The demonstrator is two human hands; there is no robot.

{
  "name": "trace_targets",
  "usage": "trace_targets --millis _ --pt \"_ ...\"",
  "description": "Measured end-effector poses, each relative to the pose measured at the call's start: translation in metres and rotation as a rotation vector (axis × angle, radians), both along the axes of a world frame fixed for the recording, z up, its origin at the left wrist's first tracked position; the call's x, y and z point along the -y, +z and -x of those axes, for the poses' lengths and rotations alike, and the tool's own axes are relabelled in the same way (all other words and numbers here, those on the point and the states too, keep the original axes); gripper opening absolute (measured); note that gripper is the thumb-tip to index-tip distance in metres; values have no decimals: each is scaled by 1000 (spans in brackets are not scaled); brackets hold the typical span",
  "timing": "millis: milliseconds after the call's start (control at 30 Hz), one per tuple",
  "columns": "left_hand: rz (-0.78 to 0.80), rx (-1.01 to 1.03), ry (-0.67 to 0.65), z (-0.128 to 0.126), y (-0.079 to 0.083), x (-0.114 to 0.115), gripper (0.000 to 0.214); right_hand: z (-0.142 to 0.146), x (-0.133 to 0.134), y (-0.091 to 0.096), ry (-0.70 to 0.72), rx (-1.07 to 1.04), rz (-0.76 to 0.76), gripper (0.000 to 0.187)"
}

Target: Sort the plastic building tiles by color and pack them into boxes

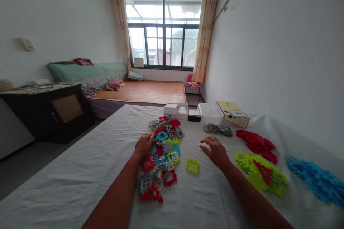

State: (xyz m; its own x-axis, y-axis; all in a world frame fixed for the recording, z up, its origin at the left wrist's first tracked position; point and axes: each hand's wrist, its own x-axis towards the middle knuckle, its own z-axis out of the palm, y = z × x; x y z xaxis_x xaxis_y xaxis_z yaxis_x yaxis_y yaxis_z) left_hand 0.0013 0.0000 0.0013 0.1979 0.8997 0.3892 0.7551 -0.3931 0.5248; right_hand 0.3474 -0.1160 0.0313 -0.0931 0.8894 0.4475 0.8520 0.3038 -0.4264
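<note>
A mixed heap of flat plastic interlocking tiles [161,154] in red, blue, green, grey and white lies in the middle of a table covered with a white cloth [80,179]. My left hand [143,144] rests on the heap's left edge, fingers curled onto a grey tile. My right hand [215,150] lies to the right of the heap, fingers bent over white tiles [204,146] on the cloth. A single green tile [192,165] lies between my hands. Sorted piles sit to the right: grey [218,130], red [256,144], green [259,173], blue [317,179].
Small white boxes [177,110], a black box [194,114], a clear container [209,113] and a yellow cartoon box [233,113] line the table's far edge. Beyond are a bed with an orange mat [145,92], a dark cabinet [51,111] at left, a window and a white wall at right.
</note>
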Motion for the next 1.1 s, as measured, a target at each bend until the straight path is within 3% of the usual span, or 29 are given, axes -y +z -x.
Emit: trace_targets --millis 133,233,333,500,633,767,833,933,1100 --pt "30 1 0 0 1 0 38 30 17 10 411 41 241 44" --pt "39 5 6 0 1 -1 38 39 25 14 441 107 236 44" --pt "32 -5 -2 0 1 -1 39 38 26 19 369 132 222 24" --pt "25 -29 -7 1 2 -2 41 4 26 43 116 129 123 29" --pt "26 -32 -4 2 2 -2 40 -77 39 60 -182 4 78 36" --pt "17 -39 2 2 2 -3 39 -171 59 39 -576 -13 81 37" --pt "9 -35 -2 2 2 -4 39 -202 66 19 -587 -17 153 36" --pt "-3 -28 -18 4 -1 -7 39 -221 76 -2 -489 15 260 36" --pt "-7 -45 -14 6 -6 -12 40 -200 99 3 -500 62 200 38"
